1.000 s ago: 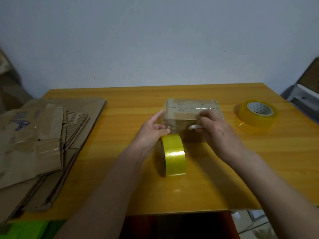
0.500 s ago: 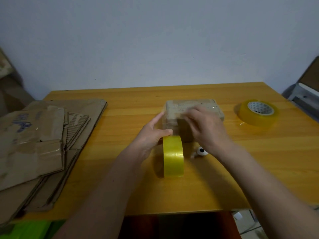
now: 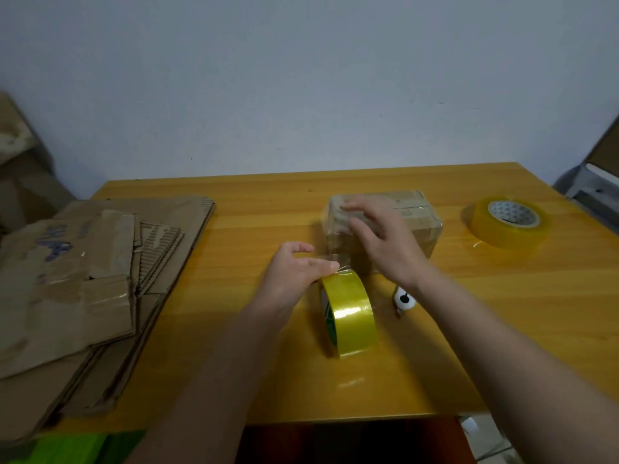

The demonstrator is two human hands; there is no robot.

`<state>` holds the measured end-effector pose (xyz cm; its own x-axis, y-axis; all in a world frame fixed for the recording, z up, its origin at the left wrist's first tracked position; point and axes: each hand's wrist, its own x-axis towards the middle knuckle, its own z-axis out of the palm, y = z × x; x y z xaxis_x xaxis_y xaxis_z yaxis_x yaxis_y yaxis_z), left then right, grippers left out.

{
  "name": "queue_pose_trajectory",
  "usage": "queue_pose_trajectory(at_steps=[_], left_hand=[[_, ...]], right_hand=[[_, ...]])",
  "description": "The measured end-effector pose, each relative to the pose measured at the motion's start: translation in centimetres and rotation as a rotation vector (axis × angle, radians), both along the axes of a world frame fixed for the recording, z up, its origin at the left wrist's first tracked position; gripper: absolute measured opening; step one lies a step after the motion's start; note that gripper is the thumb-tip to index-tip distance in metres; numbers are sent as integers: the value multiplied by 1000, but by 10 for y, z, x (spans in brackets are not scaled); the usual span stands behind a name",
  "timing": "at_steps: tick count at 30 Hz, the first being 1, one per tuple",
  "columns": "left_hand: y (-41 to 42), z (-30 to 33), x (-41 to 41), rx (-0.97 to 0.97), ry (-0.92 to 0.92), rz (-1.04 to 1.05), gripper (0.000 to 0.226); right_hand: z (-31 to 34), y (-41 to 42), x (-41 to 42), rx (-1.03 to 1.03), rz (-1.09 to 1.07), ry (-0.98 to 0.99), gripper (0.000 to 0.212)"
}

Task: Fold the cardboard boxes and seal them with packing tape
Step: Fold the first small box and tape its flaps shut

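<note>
on the yellow wooden table (image 3: pixel 435 346), near its middle, a small folded cardboard box (image 3: pixel 415 216) is sitting with clear tape already shining across its top and near face. just in front of it, a roll of yellow packing tape (image 3: pixel 350 311) is standing upright on its edge, and a strip of clear tape is running from the top of the roll up to the near face of the box.

the left hand (image 3: pixel 294 272) is resting beside the roll on its left, its thumb and fingertips meeting at the top of the roll where the strip is leaving it; it looks like a narrow pinch on the tape, though the blur makes the exact contact hard to read. the right hand (image 3: pixel 385 242) is reaching over the left part of the box with fingers spread and nearly straight, palm down, holding nothing; whether the fingertips are pressing on the box top or hovering just over it i cannot tell.

a small white object with a black dot (image 3: pixel 403 299) is lying on the table just right of the roll, under the right wrist. a second, wider tape roll (image 3: pixel 507 222) is lying flat well to the right of the box. a stack of flattened cardboard sheets (image 3: pixel 83 279) is covering the left side of the table, hanging over its left edge. a pale wall (image 3: pixel 301 78) is standing behind the table.
</note>
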<state>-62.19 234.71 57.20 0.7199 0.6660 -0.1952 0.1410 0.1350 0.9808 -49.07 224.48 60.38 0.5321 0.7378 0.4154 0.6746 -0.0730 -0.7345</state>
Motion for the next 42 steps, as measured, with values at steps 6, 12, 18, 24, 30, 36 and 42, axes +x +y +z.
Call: queue_pose_trajectory(at_steps=[6,12,18,24,30,36,42], left_hand=[[-12,-3,-6,179,-96,67,34],[-19,4,-15,326,-109,53,24],[-26,11,-15,599,74,112,19],[-29,11,-11,615,79,135,12],[-31,16,-7,558,25,74,61],[-10,39,28,997,184,168,53],[28,49,88,1183,569,-438,47]], right_hand=[[-19,-19,-30,-53,20,571,14],[-25,-21,-39,16,6,549,12],[-21,-28,-42,-8,14,430,10],[-10,-34,-52,-317,-67,372,83],[-14,-55,-55,-329,33,741,100],[13,-107,-31,-524,-45,283,100],[-5,-128,-9,-975,-236,-267,97]])
